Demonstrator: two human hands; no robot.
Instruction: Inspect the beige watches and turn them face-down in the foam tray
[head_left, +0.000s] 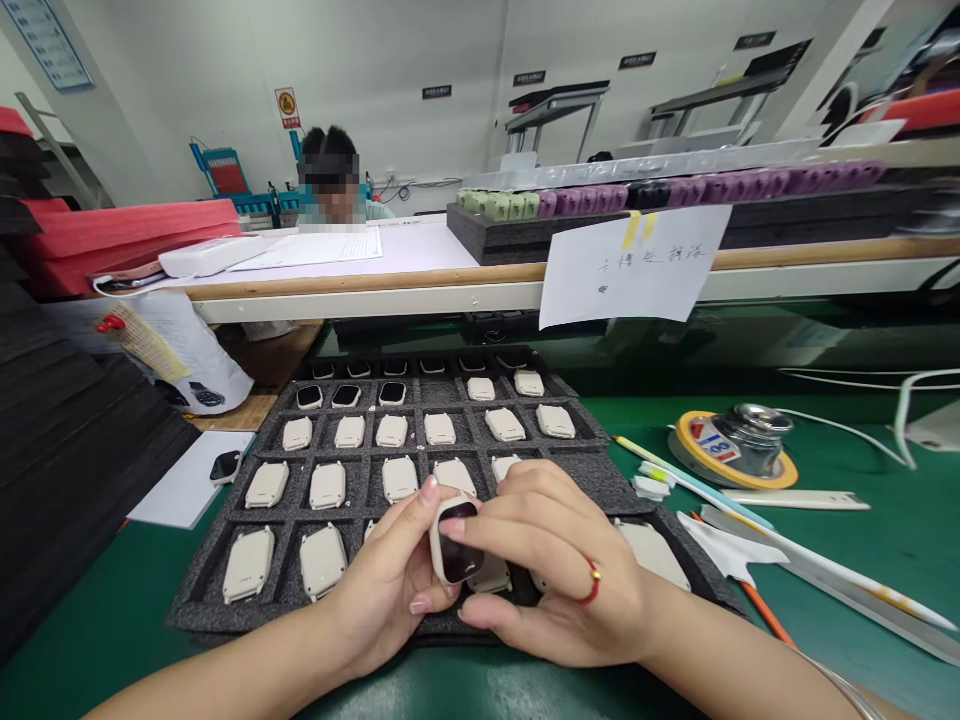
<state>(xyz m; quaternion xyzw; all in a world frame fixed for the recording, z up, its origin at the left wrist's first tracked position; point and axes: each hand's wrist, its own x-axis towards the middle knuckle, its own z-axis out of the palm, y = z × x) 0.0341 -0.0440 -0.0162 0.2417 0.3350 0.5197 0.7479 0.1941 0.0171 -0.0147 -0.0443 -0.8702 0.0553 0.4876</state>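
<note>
Both my hands hold one beige smartwatch body (455, 543) with a dark screen, just above the near edge of a black foam tray (225, 600). My left hand (386, 585) pinches its left side with thumb and fingers. My right hand (551, 560), wearing a red ring, wraps around its right side with the index fingertip on the top edge. The tray's pockets hold several beige watch bodies (327, 486) lying face down, and a few with dark screens facing up (346, 395) in the far rows.
A tape roll with a metal weight (739, 445), pens and paper strips (780, 545) lie right of the tray on the green mat. Stacked black foam (67, 470) stands at left. A person sits behind the far bench (375, 290). A paper note (634, 265) hangs from it.
</note>
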